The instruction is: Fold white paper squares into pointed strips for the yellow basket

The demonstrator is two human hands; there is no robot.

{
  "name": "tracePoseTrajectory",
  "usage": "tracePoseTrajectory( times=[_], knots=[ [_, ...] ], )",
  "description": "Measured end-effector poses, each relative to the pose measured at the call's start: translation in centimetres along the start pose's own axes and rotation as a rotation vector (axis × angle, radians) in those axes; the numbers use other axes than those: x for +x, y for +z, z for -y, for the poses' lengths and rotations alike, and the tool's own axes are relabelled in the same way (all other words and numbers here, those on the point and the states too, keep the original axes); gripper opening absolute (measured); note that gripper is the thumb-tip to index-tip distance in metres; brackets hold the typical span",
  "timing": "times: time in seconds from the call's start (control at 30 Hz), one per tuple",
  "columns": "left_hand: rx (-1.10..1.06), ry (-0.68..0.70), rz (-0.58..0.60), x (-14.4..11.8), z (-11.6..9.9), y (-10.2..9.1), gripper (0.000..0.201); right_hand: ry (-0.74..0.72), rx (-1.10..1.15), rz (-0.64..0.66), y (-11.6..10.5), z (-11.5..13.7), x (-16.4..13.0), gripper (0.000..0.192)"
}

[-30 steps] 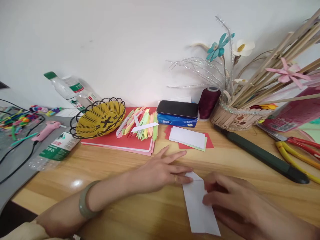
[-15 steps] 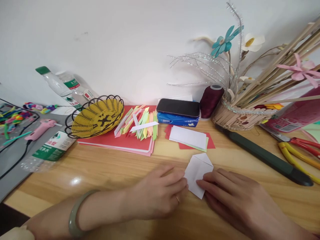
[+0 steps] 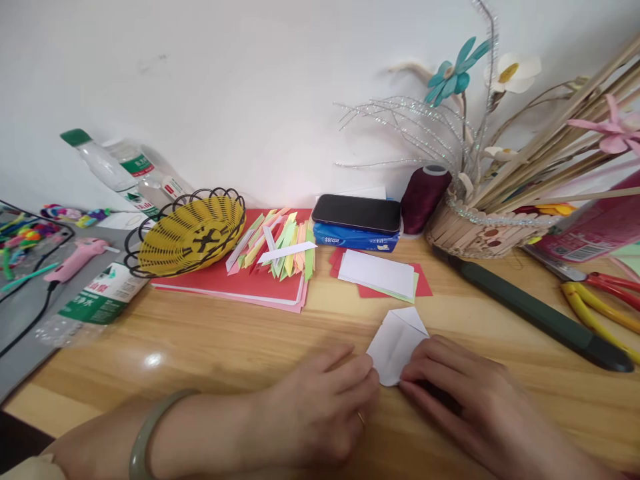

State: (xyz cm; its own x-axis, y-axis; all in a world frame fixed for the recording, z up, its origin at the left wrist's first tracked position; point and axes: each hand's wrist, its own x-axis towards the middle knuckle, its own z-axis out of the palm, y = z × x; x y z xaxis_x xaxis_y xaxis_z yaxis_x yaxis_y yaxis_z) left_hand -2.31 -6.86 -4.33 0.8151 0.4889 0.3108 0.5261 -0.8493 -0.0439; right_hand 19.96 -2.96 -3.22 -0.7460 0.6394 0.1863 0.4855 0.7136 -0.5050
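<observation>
1. A folded white paper (image 3: 395,341) is pinched at its near edge between both hands, low on the wooden surface (image 3: 210,340), just in front of a small stack of white and red cards (image 3: 377,275).
2. The left hand (image 3: 320,407) is curled, its grip closed with the fingertips (image 3: 367,373) pressed against the left corner of the paper; a ring is seen on one finger and a green bangle (image 3: 147,433) on the wrist.
3. The right hand (image 3: 460,393) is laid over the paper's right corner, fingers together and flat, so its grip is closed on that edge.
4. A black phone (image 3: 357,212) is rested on a blue tissue pack (image 3: 355,237) with white characters too small to be read.
5. A clear bottle with a green-and-white label (image 3: 95,300) is laid at the left; its print cannot be made out.
6. Folded coloured paper strips (image 3: 277,243) are piled on red sheets beside a yellow wire basket (image 3: 193,230).
</observation>
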Motion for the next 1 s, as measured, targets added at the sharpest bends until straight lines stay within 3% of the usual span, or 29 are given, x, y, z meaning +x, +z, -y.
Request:
tracePoseTrajectory(
  times=[0.37,0.5,0.67,1.0],
  knots=[
    [-0.025,-0.003,0.064,0.3,-0.2,-0.6,0.023,0.09,-0.032,-0.069,0.9,-0.3,0.4,0.017],
    [-0.052,-0.092,0.085,0.4,-0.6,0.2,0.027,0.09,-0.032,-0.055,1.3,-0.9,0.4,0.016],
    [-0.065,-0.214,0.098,0.4,-1.2,1.6,0.016,0.124,-0.045,-0.043,1.6,-1.2,0.3,0.013],
    [-0.123,-0.271,0.121,0.6,-1.0,1.2,0.015,0.142,-0.042,-0.021,1.3,-0.8,0.5,0.014]
  ],
)
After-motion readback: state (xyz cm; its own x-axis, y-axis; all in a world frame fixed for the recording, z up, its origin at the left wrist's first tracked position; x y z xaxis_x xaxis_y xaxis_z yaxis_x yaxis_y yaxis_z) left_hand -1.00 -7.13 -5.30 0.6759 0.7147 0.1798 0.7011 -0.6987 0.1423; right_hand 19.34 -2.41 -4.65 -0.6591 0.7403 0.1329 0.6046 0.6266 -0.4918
